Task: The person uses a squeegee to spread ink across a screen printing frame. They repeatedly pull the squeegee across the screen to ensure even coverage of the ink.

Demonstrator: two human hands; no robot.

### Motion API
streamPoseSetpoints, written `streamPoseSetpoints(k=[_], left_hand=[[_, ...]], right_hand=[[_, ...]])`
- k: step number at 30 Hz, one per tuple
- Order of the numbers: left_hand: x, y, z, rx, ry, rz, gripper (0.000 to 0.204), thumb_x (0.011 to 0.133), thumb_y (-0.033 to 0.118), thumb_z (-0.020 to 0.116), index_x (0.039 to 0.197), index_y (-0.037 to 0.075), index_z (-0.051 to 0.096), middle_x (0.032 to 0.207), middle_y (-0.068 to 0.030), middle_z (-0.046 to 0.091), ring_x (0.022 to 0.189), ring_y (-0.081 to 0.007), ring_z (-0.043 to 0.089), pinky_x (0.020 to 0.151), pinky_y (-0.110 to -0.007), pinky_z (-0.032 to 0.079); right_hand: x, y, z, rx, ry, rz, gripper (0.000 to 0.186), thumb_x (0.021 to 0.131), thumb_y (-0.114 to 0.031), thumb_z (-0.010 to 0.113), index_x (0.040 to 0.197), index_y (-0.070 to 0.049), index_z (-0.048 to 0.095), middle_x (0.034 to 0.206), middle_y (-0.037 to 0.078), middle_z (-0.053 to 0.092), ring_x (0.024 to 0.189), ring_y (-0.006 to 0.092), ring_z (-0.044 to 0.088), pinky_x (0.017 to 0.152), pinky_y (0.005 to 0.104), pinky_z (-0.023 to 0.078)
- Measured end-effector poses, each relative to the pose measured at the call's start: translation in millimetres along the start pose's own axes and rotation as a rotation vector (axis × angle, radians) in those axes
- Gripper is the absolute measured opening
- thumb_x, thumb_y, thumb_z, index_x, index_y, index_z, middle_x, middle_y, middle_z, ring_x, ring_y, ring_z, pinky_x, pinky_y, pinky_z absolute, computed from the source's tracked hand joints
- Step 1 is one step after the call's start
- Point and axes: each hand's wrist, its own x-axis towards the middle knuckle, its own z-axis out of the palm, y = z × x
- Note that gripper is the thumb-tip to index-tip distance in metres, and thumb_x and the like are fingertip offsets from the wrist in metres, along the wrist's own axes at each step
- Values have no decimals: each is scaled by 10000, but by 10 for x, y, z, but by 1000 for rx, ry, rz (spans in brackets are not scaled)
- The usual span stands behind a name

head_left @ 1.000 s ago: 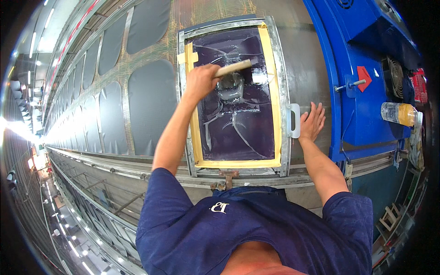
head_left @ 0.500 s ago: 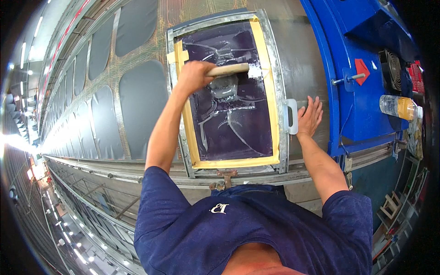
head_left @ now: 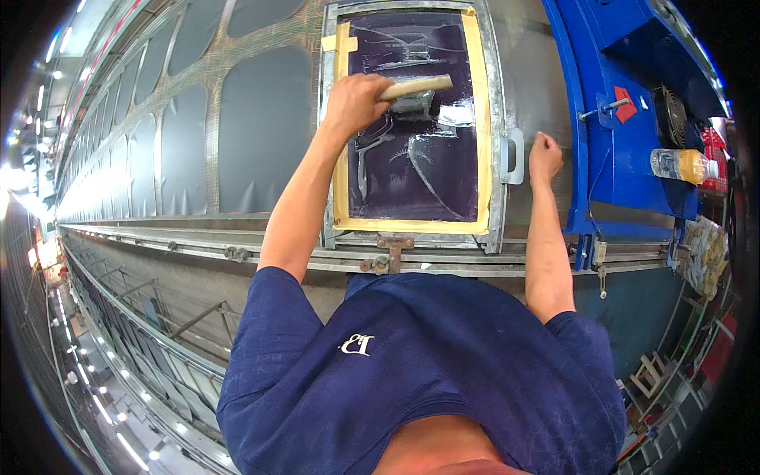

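Note:
My left hand point(head_left: 358, 101) is closed round the end of a squeegee point(head_left: 425, 85) with a pale bar-like grip. It lies across the dark mesh of a printing screen point(head_left: 412, 186), whose surface is wet and streaked. Yellow tape point(head_left: 412, 226) lines the inside of the screen's metal frame point(head_left: 497, 95). To the right of that frame, past its white handle point(head_left: 515, 157), my right hand point(head_left: 545, 161) is over the grey table with its fingers curled in. Nothing shows in it, and it is apart from the handle.
Dark rounded panels point(head_left: 265, 127) stretch away along the table to the left. A metal rail point(head_left: 301, 252) runs along the near edge. On the right stands blue machinery point(head_left: 621, 170), with a bottle of orange-yellow liquid point(head_left: 687, 165) on it and a threaded bolt point(head_left: 606, 109) sticking out.
My right hand was spread flat on the table and has now drawn its fingers in. My left hand still holds the squeegee on the screen. The whole view has shifted.

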Motion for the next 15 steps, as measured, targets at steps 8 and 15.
streamPoseSetpoints(k=[8,15], left_hand=[[-634,393,141,39,47,50,314,733,137,796,1038,135,725,932,-84,721,886,-309,691,779,-450,552],[-531,276,20,45,46,39,331,731,129,790,1054,135,716,970,-48,726,900,-286,686,811,-431,529]], right_hand=[[-235,-477,179,41,-87,-206,399,943,-442,631,1004,-57,716,970,261,724,959,480,678,839,517,530],[-371,-538,46,164,-115,-204,314,932,-360,666,968,-52,714,912,271,706,896,490,672,786,512,521]])
